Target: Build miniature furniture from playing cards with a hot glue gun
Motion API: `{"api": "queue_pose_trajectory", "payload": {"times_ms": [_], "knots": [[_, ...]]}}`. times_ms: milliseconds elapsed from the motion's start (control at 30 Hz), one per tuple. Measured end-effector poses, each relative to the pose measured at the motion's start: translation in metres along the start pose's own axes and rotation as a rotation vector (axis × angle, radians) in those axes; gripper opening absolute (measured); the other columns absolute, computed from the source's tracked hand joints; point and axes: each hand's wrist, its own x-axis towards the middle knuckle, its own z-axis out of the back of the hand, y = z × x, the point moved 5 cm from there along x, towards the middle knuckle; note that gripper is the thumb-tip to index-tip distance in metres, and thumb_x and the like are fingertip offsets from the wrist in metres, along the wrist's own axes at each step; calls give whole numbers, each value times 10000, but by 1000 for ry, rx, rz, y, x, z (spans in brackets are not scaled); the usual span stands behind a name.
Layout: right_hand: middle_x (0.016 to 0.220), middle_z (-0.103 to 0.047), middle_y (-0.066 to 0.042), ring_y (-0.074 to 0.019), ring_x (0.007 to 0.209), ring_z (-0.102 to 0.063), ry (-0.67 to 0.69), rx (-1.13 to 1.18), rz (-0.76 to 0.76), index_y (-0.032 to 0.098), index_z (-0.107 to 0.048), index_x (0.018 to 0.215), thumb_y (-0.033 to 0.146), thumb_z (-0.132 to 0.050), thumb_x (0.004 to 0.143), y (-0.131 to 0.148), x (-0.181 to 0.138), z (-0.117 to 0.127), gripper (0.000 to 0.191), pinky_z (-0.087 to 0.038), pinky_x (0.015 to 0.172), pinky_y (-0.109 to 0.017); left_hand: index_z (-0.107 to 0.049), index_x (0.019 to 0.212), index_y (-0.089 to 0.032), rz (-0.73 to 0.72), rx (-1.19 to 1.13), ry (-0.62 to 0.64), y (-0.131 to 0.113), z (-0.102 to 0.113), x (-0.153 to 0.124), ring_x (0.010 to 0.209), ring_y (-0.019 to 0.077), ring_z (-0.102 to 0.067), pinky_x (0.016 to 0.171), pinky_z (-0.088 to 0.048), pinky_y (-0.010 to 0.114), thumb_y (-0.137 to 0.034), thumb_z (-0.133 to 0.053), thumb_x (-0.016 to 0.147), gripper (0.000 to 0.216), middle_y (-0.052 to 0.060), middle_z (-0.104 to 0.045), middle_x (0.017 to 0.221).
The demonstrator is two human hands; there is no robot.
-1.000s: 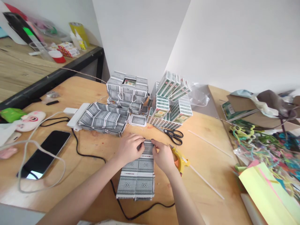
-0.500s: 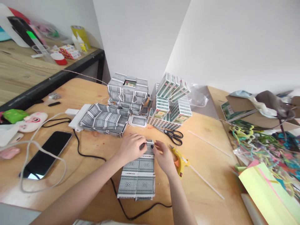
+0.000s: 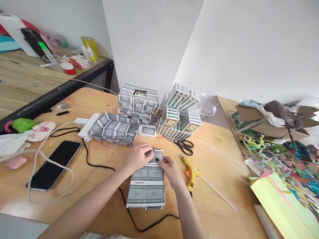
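Observation:
A flat panel of joined grey-patterned playing cards (image 3: 146, 191) lies lengthwise on the table before me. At its far left corner my left hand (image 3: 140, 157) is closed, fingers and thumb pinching the edge. My right hand (image 3: 172, 170) grips the far right edge, its dark-nailed thumb pressing on the card face and the fingers curled at the side. Right of that hand rests a yellow hot glue gun (image 3: 191, 174) with a clear glue stick (image 3: 219, 194) behind it. Black-handled scissors (image 3: 183, 146) lie beyond.
A card-built tray (image 3: 114, 127), a larger card structure (image 3: 138, 99) and stacked card boxes (image 3: 179, 113) stand at the back. On the left are a phone (image 3: 55, 164) and cables. Colourful pipe cleaners (image 3: 281, 156) and yellow paper (image 3: 276, 202) crowd the right.
My right thumb has moved left onto the card face, and its fingers have closed in at the panel's edge. My left hand stays at the far corner. The view has shifted slightly.

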Motion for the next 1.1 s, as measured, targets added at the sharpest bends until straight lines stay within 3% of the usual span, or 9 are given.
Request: {"api": "queue_pose_trajectory", "payload": {"times_ms": [133,333,533,867,967,1100], "knots": [[917,-638,-72,-197,833,-631,-72,46,-5,177,-529,857,388,-631,665,-2,-3,-7,303,-512,680,-291,-660,765,-197,8,-44,-41,3,8,-3,867,168,-650,799,-508,295,-173,-503,812,166,31,-709,904],[966,-667,-80,-201,782,-657,-16,304,19,193,-471,1004,374,-730,594,11,-7,-16,517,-524,690,-328,-637,781,-186,19,-119,-136,10,21,-9,897,180,-650,821,-508,316,-182,-500,829,145,55,-705,929],[1011,-670,-86,-201,848,-638,79,102,262,167,-538,1003,346,-715,638,34,-12,-14,443,-493,759,-336,-599,772,-186,20,-211,-160,12,34,-18,911,175,-643,821,-510,330,-195,-503,843,120,62,-692,945],[1104,-627,-64,-201,1024,-576,238,-268,565,188,-540,1094,243,-717,662,79,-39,5,470,-432,913,-340,-591,739,-177,14,-672,156,5,64,-1,1103,235,-579,923,-486,414,-167,-636,751,48,126,-605,1177],[1148,-606,-62,-209,1040,-570,285,-357,653,208,-551,1082,197,-714,644,95,-44,8,467,-438,903,-335,-592,878,-194,-23,-652,261,-2,69,1,1126,240,-566,945,-479,411,-147,-693,686,222,117,-586,1221],[1153,-603,-56,-219,1025,-576,288,-490,744,220,-554,1070,154,-685,632,110,-46,10,463,-450,874,-337,-514,1183,-223,-55,-542,231,-6,72,-3,1102,240,-583,951,-484,412,-157,-721,649,576,102,-594,1223]]}}
